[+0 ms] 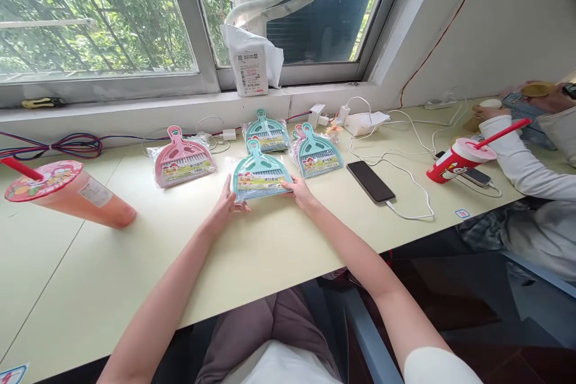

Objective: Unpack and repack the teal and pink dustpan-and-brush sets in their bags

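Note:
Between my two hands is a light-blue dustpan and brush set in clear wrap with a printed label. My left hand grips its left side, and my right hand has the lower right corner. Just behind it stands a teal dustpan set. To the right, another teal dustpan set overlaps a pink one, mostly hidden. On the left lies a wrapped pink dustpan set.
A tall drink cup is at left, a red cup at right. A phone with a white cable lies right of my hands. Bundled wires run along the wall. A person's sleeve rests at the far right.

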Demonstrator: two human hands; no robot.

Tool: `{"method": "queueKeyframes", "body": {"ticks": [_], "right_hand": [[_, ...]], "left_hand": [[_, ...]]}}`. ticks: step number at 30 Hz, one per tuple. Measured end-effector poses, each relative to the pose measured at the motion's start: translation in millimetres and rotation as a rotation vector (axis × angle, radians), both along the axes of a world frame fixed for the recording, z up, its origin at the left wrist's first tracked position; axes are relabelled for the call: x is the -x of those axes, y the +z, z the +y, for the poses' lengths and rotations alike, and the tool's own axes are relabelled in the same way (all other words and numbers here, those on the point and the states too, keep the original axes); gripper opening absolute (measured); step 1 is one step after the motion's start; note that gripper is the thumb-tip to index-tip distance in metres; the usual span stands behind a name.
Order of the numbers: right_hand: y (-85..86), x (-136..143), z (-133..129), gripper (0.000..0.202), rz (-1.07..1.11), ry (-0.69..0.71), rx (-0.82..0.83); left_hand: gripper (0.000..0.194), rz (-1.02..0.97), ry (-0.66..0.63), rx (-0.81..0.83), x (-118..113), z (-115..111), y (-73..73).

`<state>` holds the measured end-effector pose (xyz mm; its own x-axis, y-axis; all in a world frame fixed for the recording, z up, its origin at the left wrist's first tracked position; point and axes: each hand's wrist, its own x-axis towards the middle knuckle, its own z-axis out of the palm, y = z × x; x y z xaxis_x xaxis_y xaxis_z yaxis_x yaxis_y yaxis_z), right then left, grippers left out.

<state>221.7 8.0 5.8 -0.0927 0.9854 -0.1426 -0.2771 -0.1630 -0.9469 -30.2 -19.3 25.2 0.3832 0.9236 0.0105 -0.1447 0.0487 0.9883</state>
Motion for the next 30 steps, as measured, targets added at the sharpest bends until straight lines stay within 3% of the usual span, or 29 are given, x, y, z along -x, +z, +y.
{"method": "queueKeyframes", "body": {"ticks": [3,6,9,11,13,16,20,27,30], "right_hand": [[-0.6,-1.4,1.0,0.03,0.02,-0.083,0.009],[-2.2,-0.6,0.9,0.032,-0.017,-0.072,-0.005],[-3.7,2.9,-0.3,0.04,-0.076,0.001,-0.045],[-4.8,5.3,-0.7,0.043,-0.099,0.039,-0.065],[-6.2,6.6,-0.1,0.042,-0.108,0.059,-0.059],[-9.2,7.5,2.2,0.04,-0.129,0.08,-0.035],[-14.9,9.8,2.9,0.04,-0.206,0.061,-0.078],[-21.7,10.6,1.4,0.032,-0.664,-0.087,-0.321],[-21.2,28.3,9.2,0.027,-0.792,-0.097,-0.393]], "left_hand": [[0.136,0.078,0.021,-0.052,-7.9,-0.7,-4.8],[0.141,0.135,0.188,-0.071,-12.8,2.1,-12.3],[0.128,0.128,0.375,-0.098,-11.4,7.6,-19.1],[0.122,0.121,0.432,-0.087,-8.5,11.2,-22.3],[0.111,0.121,0.438,-0.053,-6.1,14.1,-24.7],[0.074,0.17,0.413,-0.03,-5.1,16.6,-27.5],[0.042,0.283,0.48,-0.106,-6.2,16.3,-29.7],[0.029,0.378,0.554,-0.243,1.6,12.9,-24.0],[0.026,0.393,0.604,-0.256,17.5,16.6,-20.7]]}}
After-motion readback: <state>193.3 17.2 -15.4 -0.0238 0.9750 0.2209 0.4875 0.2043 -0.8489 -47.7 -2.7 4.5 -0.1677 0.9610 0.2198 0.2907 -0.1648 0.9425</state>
